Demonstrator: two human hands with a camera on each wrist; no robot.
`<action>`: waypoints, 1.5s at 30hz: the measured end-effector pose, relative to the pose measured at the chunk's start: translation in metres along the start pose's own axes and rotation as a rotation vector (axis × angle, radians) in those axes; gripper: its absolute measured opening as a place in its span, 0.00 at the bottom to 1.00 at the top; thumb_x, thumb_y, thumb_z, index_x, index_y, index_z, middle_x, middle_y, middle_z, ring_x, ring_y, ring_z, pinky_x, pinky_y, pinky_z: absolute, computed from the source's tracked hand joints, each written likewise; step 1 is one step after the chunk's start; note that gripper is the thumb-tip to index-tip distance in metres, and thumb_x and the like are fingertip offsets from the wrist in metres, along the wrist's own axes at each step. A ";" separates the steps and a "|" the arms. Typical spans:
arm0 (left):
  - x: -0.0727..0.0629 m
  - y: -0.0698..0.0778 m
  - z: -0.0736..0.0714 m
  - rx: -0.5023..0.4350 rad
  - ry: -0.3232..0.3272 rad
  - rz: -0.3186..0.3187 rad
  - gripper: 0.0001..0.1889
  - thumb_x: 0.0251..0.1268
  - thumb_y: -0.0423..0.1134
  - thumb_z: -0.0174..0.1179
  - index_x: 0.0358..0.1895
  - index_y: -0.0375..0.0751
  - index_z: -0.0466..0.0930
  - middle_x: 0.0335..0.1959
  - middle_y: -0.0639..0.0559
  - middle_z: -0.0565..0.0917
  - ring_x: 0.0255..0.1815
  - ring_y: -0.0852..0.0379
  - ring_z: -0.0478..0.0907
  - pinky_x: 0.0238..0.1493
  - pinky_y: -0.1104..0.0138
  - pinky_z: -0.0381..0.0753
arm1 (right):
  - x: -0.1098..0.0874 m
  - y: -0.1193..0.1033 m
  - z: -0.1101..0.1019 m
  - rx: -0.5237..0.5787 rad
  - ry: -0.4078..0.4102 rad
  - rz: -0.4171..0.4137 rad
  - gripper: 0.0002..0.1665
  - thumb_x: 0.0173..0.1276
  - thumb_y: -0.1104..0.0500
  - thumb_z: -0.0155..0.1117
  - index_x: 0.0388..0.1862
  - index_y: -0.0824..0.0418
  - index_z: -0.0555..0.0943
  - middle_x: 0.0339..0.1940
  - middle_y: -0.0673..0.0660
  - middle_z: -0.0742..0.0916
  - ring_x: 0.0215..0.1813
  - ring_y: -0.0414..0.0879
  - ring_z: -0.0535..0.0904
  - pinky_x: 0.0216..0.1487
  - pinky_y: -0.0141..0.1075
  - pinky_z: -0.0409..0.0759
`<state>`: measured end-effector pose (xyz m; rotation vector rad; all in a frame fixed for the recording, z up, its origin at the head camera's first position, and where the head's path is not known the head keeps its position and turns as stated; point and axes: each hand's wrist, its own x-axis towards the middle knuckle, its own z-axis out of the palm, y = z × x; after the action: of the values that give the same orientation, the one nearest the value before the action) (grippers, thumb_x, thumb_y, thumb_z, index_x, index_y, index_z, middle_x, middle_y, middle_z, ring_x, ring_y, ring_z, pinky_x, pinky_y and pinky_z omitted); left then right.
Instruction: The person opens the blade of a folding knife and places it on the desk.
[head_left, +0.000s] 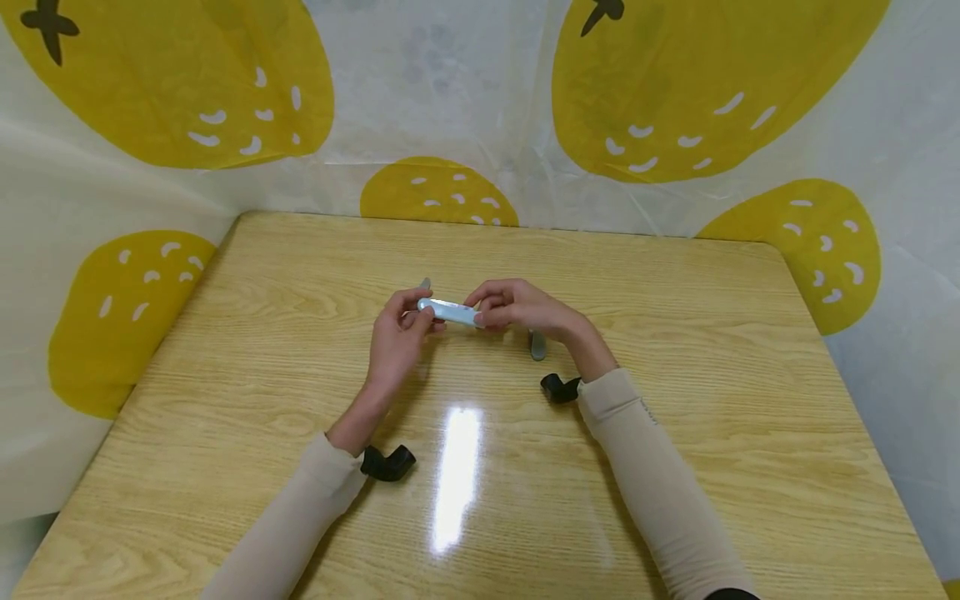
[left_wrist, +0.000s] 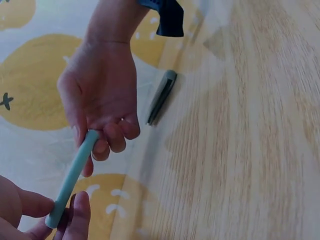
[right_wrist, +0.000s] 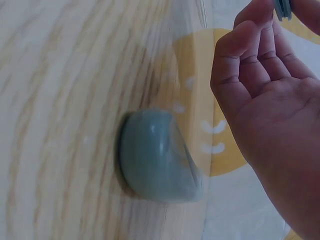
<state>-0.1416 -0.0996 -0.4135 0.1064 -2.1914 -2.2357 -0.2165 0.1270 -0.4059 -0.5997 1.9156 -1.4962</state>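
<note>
A slim light blue-green bar [head_left: 453,312] with rounded ends is held above the table, spanning both hands. Its left end is pinched between thumb and fingers of my left hand [head_left: 400,335]. My right hand [head_left: 525,306] pinches the other end, palm visible in the left wrist view. Grooves show on the bar's end [right_wrist: 283,9] in the right wrist view. Below the right hand lies a grey-green piece [head_left: 537,345], which has a dark slot along it in the left wrist view. Another grey-green piece [head_left: 425,283] is partly hidden behind the left hand. What kind of things these are I cannot tell.
Both hands are over a wood-grain table [head_left: 300,275]. A curtain with yellow fruit prints [head_left: 442,187] hangs along its back and sides. Black wrist mounts [head_left: 388,463] stick out from the sleeves close to the tabletop.
</note>
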 end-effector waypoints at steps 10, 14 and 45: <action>0.000 0.004 0.001 -0.123 0.001 -0.022 0.19 0.77 0.25 0.55 0.67 0.22 0.69 0.51 0.42 0.79 0.40 0.62 0.85 0.51 0.65 0.89 | 0.003 -0.008 0.008 -0.061 0.013 -0.003 0.17 0.79 0.59 0.60 0.62 0.62 0.81 0.45 0.55 0.88 0.44 0.53 0.82 0.49 0.48 0.84; 0.000 0.003 0.001 -0.125 -0.010 -0.040 0.20 0.77 0.25 0.55 0.67 0.21 0.68 0.49 0.43 0.78 0.40 0.62 0.85 0.53 0.60 0.89 | 0.007 -0.009 0.012 -0.101 0.048 -0.030 0.15 0.80 0.56 0.61 0.59 0.59 0.83 0.48 0.56 0.88 0.43 0.47 0.81 0.49 0.49 0.83; -0.001 0.000 0.002 -0.074 -0.033 -0.065 0.19 0.77 0.27 0.57 0.65 0.22 0.73 0.52 0.37 0.82 0.39 0.62 0.86 0.54 0.58 0.89 | 0.011 -0.013 0.018 -0.117 0.100 -0.017 0.12 0.78 0.61 0.63 0.54 0.64 0.87 0.49 0.60 0.91 0.44 0.42 0.86 0.50 0.36 0.86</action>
<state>-0.1406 -0.0977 -0.4133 0.1433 -2.1483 -2.3661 -0.2119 0.1041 -0.3983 -0.6048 2.0910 -1.4567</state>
